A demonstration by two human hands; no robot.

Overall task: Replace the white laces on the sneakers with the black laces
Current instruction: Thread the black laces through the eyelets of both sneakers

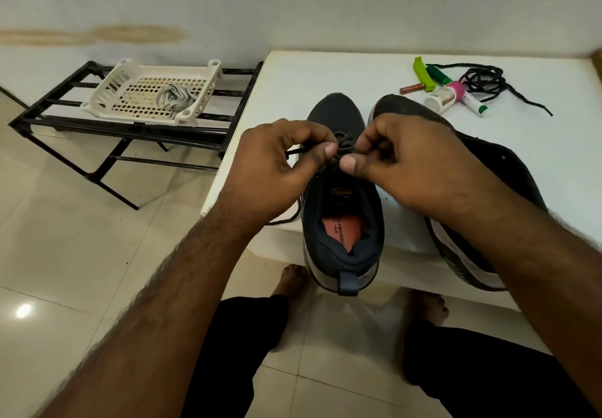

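**A:** What sits in the middle of the frame?

**B:** A dark sneaker stands on a white counter, heel toward the camera, its orange insole showing. Both hands meet over its lacing. The left hand has its fingers curled and pinches a black lace between thumb and forefinger. The right hand does the same, its fingers clamped on the same lace just beside the left thumb. One end of the lace sticks out past the left hand, and another strand hangs down over the counter's lower left edge.

**A:** Where is the second shoe?

**B:** The other sneaker lies tilted on its side at centre right, partly hidden under the right forearm.

**A:** And the remaining laces?

**B:** A spare black lace lies loosely coiled at the upper right of the counter. The white laces are bundled in a white plastic basket at the upper left, which rests on a black metal rack on the tiled floor.

**A:** Anything else on the counter?

**B:** Near the coiled lace: a green clip, a small brown tube, a white bottle and a tube with a pink band.
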